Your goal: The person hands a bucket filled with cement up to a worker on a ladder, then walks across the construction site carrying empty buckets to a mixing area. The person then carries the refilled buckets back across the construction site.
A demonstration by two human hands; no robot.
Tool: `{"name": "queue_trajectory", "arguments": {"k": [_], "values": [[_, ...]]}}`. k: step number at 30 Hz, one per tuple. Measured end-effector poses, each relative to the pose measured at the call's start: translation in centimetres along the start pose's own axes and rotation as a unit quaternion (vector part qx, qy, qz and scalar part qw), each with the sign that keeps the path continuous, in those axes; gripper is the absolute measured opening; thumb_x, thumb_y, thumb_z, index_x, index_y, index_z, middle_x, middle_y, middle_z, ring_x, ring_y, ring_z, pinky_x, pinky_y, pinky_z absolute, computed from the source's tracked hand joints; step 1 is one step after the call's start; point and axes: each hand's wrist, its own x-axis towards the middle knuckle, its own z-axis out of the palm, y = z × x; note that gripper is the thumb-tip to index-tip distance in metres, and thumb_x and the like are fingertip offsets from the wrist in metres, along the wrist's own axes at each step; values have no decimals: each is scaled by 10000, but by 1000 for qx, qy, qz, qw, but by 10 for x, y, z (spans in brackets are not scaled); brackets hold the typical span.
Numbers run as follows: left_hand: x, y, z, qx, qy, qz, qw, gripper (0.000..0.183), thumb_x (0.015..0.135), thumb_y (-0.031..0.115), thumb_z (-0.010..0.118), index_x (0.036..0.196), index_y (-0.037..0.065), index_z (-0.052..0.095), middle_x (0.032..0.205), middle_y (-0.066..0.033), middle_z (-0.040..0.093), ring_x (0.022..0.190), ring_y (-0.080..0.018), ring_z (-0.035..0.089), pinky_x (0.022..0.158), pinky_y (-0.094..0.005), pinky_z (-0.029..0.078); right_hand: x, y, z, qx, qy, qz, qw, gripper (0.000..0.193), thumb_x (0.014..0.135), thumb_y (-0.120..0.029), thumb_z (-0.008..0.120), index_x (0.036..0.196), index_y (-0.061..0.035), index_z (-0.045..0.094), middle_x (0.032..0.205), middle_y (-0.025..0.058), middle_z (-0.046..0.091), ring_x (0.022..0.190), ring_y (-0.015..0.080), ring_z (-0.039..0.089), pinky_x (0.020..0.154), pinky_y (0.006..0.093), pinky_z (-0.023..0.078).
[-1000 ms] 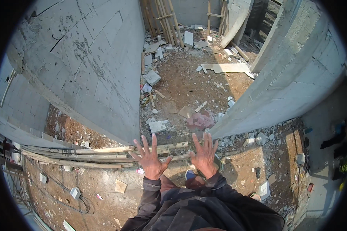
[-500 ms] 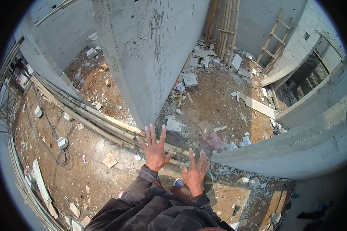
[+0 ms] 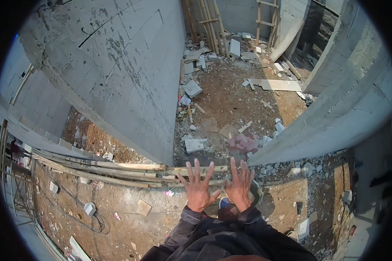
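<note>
The poles [image 3: 139, 166] are round timber, tan to greyish, long and slender, with bluntly cut ends, and they lie in a loose bundle on the ground past the foot of the left wall [image 3: 130, 87]. That wall is grey and flat-faced, marked by thin joints, dark cracks and blackish streaks; the right wall [image 3: 335, 113] is grey too, with a rough, pitted edge. Between the walls, the brown, gritty earth carries an angular white block [image 3: 194, 145], a flat pale board [image 3: 276, 85] with a jagged left end, and a crumpled pink sheet [image 3: 243, 142]. Nearer the person lies a thin, roughly square tan panel [image 3: 143, 207].

The poles' long axis runs left to right, crosswise to the person's body, curving a little in the fisheye view; several cut ends face right, staggered rather than flush.

The left hand [image 3: 198, 194] shows its back to the camera, fingers spread well apart and aimed away from the body, thumb out to the right. The right hand [image 3: 239, 191] is just beside it, its fingers also parted though less widely, thumb toward the left hand. In this view the left hand's fingers overlap the poles' right-hand part; how high above them it is, I cannot tell
</note>
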Motion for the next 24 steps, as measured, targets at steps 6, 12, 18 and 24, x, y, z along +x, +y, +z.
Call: {"name": "queue_trajectory", "arguments": {"k": [6,12,18,24], "values": [[14,-3,8,-44,8,4,999,1146,644,686,695,1552,148,245,1608,-171,181,1474,-474,44,1090,-741,-40,7,6,-13,4,14,15,1000,891,794,-221,714,1550,-187,243,1464,250,360,1411,435,261,1097,698,132],[23,-61,-5,56,123,-140,981,1174,642,721,697,1564,181,210,1616,-199,117,1483,-454,27,1096,-730,-7,9,-23,-1,44,-22,-112,992,775,788,-254,722,1487,-323,393,1545,241,230,1450,438,180,1110,693,107],[29,-16,21,68,31,-68,995,1163,657,787,633,1564,188,219,1610,-238,75,1478,-470,2,1101,-714,-22,16,10,17,102,-24,-72,992,758,786,-230,721,1476,-306,418,1547,253,213,1455,447,157,1110,694,99],[35,16,76,18,-47,-9,999,1070,719,719,631,1559,186,239,1607,-244,91,1479,-466,26,1114,-694,-31,16,72,31,45,-55,19,997,806,772,-188,719,1498,-276,380,1528,266,236,1443,458,177,1100,698,119]]}}
